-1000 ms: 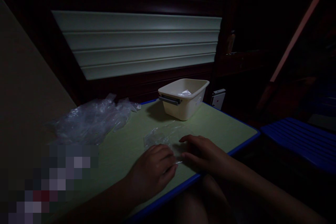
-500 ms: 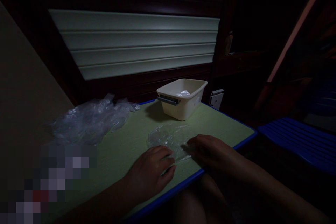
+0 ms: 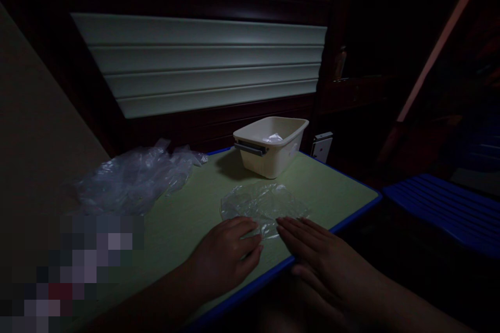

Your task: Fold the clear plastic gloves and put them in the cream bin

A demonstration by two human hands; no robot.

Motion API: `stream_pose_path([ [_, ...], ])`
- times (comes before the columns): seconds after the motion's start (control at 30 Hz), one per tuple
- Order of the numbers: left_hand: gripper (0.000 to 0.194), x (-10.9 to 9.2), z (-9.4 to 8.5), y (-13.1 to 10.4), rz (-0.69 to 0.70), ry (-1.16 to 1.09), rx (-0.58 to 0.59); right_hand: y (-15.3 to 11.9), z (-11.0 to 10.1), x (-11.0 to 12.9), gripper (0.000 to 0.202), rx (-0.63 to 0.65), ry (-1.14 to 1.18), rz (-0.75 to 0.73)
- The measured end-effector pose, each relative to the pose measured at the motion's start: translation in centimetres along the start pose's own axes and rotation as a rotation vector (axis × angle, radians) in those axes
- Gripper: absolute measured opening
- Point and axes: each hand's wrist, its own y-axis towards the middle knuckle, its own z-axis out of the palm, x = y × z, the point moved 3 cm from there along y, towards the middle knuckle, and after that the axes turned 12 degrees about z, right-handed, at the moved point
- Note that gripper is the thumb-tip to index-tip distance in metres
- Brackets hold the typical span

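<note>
A clear plastic bag (image 3: 261, 200) lies crinkled and spread on the pale green table top (image 3: 191, 234). My left hand (image 3: 228, 255) rests at the bag's near left edge, its fingers slightly bent and apart, touching the film. At the near right edge of the bag is my right hand (image 3: 316, 255), flat, with fingers stretched out and the thumb apart; the fingertips reach the film. Beyond the bag stands a cream plastic bin (image 3: 269, 158) with a grey handle and some shiny, whitish plastic inside.
A heap of clear plastic bags (image 3: 133, 179) covers the table's far left. To the right, below the blue-edged table, is a blue slatted stool (image 3: 441, 208). A louvred panel (image 3: 219, 62) stands behind. The room is dim; a blurred patch hides the lower left.
My right hand has drawn back toward me and flattened, its fingers now stretched out, uncovering the bag's right side. The left hand has hardly moved.
</note>
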Motion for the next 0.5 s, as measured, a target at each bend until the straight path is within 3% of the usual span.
stream_pose_path([
  [0.2,0.022,-0.1,0.0,0.3,-0.005,0.016,0.015,-1.0,-0.5,-1.9,0.041,-0.122,0.019,0.043],
  [0.4,0.022,-0.5,-0.4,0.1,0.017,0.063,-0.037,2.1,-1.1,-1.3,0.036,-0.231,-0.069,0.200],
  [0.5,0.022,-0.1,-1.0,-0.1,0.001,0.110,-0.105,3.8,-0.9,-0.9,0.032,-0.175,-0.121,0.260],
])
